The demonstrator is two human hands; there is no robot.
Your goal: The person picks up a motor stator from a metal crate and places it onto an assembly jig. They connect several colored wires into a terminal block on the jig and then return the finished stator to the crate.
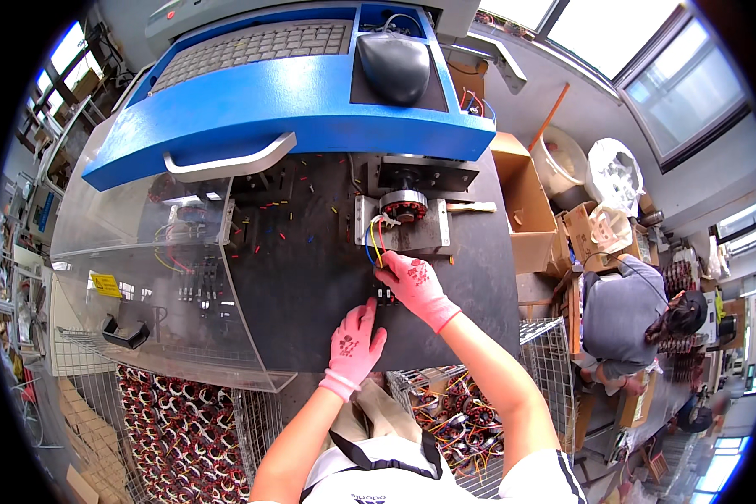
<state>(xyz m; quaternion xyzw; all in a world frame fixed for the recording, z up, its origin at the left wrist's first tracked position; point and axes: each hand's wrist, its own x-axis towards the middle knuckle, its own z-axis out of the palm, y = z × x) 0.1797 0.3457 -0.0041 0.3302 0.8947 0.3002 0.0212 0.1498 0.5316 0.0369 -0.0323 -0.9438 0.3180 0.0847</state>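
Note:
Both my hands wear pink gloves. My right hand (415,287) is closed in a pinch on the coloured lead wires (375,244), which are yellow, red and blue. These wires run up to a round motor stator (404,205) with red windings, seated on a metal fixture (433,231). My left hand (354,346) lies low over the black bench top (302,294), its fingers stretched forward and its thumb apart. Its fingertips are beside a small terminal block (385,294) with white parts, which my right hand partly hides. Whether they touch it I cannot tell.
Above the bench juts a blue keyboard drawer (311,92) holding a black mouse (393,67). A clear hinged cover (168,286) stands at left. Wire baskets (525,378) of wired stators sit below the front edge. Cardboard boxes (521,197) and a seated person (626,311) are at right.

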